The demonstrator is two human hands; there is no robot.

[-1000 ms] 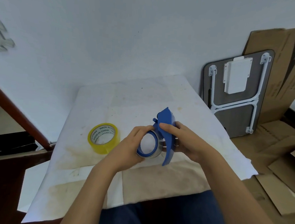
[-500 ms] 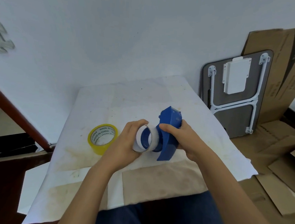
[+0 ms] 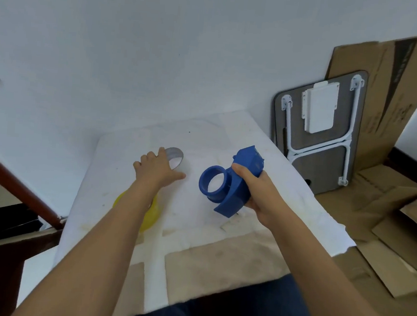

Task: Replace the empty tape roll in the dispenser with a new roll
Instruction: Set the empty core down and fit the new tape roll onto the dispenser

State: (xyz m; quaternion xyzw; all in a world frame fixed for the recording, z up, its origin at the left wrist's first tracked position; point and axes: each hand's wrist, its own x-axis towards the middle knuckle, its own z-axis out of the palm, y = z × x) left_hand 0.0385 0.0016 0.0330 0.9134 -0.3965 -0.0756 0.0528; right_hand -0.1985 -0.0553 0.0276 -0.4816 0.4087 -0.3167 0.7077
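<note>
At lower left of centre, the yellow roll of new tape (image 3: pixel 153 213) is seen lying on the white-covered worktop (image 3: pixel 287 189), largely hidden under the left forearm. Right of centre, the blue plastic tape dispenser (image 3: pixel 232 184) is gripped by the right hand (image 3: pixel 262 194), its bare hub turned leftward, presumably to receive the new roll. Farther up, the empty grey cardboard core (image 3: pixel 175 156) is touched by the fingers of the left hand (image 3: pixel 158 168), apparently being set aside; whether it is gripped cannot be told.
</note>
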